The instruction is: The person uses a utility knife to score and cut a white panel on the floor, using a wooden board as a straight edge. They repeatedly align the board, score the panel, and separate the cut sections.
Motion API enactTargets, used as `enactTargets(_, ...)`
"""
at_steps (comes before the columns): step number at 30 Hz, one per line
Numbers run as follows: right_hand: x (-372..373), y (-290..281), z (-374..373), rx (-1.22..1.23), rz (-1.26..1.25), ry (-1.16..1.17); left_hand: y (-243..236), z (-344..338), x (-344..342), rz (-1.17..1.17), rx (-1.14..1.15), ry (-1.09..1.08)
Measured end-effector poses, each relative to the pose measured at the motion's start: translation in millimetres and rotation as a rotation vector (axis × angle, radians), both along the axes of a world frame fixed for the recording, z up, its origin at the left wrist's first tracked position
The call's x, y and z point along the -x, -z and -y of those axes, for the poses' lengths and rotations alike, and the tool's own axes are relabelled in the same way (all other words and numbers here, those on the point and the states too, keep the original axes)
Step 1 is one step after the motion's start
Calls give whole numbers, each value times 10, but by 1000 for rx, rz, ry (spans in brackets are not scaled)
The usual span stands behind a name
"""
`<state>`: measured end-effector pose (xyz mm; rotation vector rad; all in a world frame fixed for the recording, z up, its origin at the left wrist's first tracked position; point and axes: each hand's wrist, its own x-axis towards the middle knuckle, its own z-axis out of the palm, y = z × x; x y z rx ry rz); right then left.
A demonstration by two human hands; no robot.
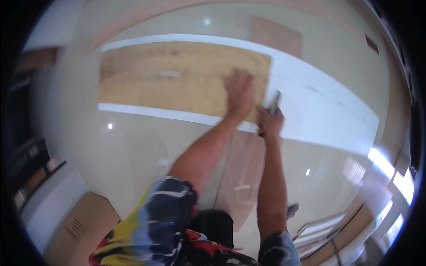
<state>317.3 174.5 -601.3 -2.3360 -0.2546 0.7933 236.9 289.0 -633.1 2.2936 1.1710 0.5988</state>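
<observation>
Left hand (pixel 240 95): spreads fingers over tan board (pixel 191 91)
Right hand (pixel 271 122): clamps fingers around yellow-and-grey tool (pixel 275 104)
Tool: juts beyond fingers, over white sheet (pixel 328 104) beside board

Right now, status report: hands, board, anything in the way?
Left hand spread over board, contact unclear. Right hand gripping tool by board's right edge. Board on white sheet. Pale patch on board, clear of hands.
</observation>
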Motion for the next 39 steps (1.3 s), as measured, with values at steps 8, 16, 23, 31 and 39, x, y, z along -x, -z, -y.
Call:
enactTargets(8, 86, 18, -219, -73, -344, 118, -90, -285, 893, 158, 323, 273)
enactTargets(16, -71, 38, -56, 31, -206, 182, 184, -122, 4651, -100, 204, -543)
enactTargets(23, 106, -32, -196, 83, -213, 168, 47, -162, 5011, -240, 222, -480)
enactTargets(31, -94, -37, -116, 2, -240, 242, 275, -211, 4886, -288, 22, -466)
enactTargets(39, 88, 219, -107, 172, 287, 42, -95, -181, 3688, -53, -60, -230)
